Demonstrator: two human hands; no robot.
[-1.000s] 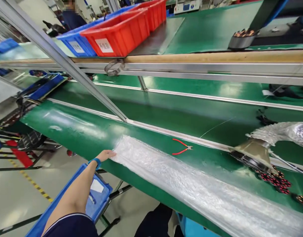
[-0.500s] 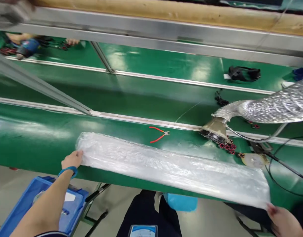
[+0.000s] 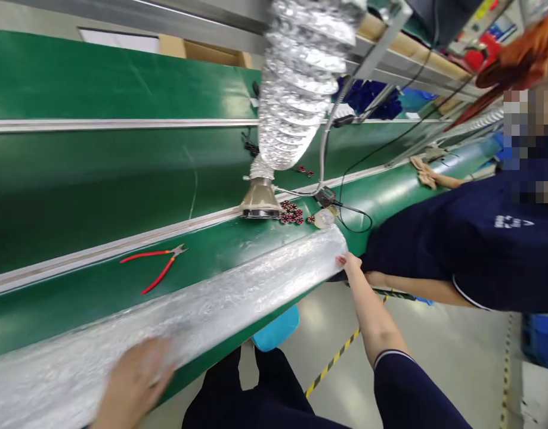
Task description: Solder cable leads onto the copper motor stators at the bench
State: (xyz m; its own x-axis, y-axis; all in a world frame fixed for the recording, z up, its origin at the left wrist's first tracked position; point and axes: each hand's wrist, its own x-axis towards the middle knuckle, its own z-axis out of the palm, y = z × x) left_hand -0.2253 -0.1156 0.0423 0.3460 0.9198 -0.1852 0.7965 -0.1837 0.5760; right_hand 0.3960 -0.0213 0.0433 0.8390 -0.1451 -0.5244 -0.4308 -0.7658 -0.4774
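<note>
A long, folded length of clear plastic film (image 3: 220, 301) lies along the front of the green bench. At its right end, my right hand (image 3: 349, 262) is closed on the near corner with the fingertips. My left hand (image 3: 139, 375) is over the middle part of the film, near the front edge; motion smears its fingers, so its grip is unclear. Beyond the film, diagonal cutters (image 3: 161, 265) with red handles lie with their handles spread. Small round red-and-black parts (image 3: 292, 213) sit in a cluster past the film's right end.
A silver foil duct (image 3: 296, 89) hangs down to a funnel-shaped hood (image 3: 260, 199) over the bench. Black cable (image 3: 356, 229) loops beside a pale round piece (image 3: 324, 218). Close on my right stands a co-worker (image 3: 439, 244). A blue stool (image 3: 277, 329) is under the bench.
The view has swung right, bringing the co-worker into sight. My left hand has left the film's left end and moved along it toward the middle. My right hand still holds the right end.
</note>
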